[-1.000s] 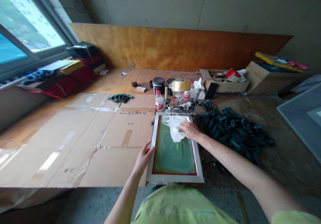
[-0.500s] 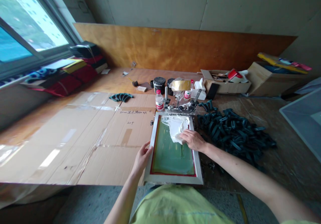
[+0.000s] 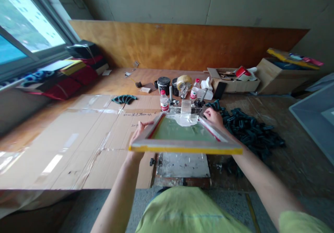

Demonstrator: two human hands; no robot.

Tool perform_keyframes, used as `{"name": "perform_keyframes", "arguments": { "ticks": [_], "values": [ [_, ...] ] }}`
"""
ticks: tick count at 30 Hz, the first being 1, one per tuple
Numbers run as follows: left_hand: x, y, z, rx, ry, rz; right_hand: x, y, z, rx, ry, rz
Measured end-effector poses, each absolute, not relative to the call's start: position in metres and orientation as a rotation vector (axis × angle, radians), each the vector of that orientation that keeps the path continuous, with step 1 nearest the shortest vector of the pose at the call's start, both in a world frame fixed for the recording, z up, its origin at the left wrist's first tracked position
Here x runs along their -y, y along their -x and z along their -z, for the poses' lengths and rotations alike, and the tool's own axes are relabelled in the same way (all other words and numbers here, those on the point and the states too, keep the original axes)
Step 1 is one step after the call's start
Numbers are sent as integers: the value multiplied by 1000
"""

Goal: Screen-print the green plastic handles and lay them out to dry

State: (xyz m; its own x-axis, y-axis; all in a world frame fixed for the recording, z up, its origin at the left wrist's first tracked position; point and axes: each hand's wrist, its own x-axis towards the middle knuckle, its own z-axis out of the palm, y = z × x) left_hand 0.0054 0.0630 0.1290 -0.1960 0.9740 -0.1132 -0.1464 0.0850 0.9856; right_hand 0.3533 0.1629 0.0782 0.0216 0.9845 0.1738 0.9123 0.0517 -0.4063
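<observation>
A screen-printing frame is tilted up, its near edge raised above the flat base plate and its far end at the metal clamp. My left hand grips the frame's left side, thumb over the edge. My right hand is at the far right side, fingers curled; what they hold is hard to see. The right forearm passes beneath the near right corner. White ink lies at the far end of the green mesh. A pale, flat blade, seemingly a squeegee, stands upright in the ink.
Right of the frame lies a heap of dark plastic pieces; several similar pieces rest on flattened cardboard. Behind stand red-capped bottles, a black tub, a tape roll and an open carton.
The frame's near edge has risen, uncovering the base plate. My right hand has left the white-smeared thing on the mesh and moved to the far right side. My left hand rose with the frame.
</observation>
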Motion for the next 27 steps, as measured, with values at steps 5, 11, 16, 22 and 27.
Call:
{"name": "perform_keyframes", "arguments": {
  "ticks": [5, 11, 16, 22, 27],
  "values": [
    [-110, -19, -170, -1099, -929, -1408, -108, -339, -24, 2260, 1697, -420],
    [-71, -46, -119, -1203, -772, -1223, -79, -295, -29, 2275, 1656, -300],
    [1, -68, -43, -1195, -541, -682, -24, -247, -37, 2382, 1257, -311],
    [5, 27, 18, -1740, -687, -636, -31, -323, -6, 1978, 1930, -345],
    [1, 100, 57, -1985, -895, -215, -56, -386, 31, 1868, 2279, -385]
  ]
}}
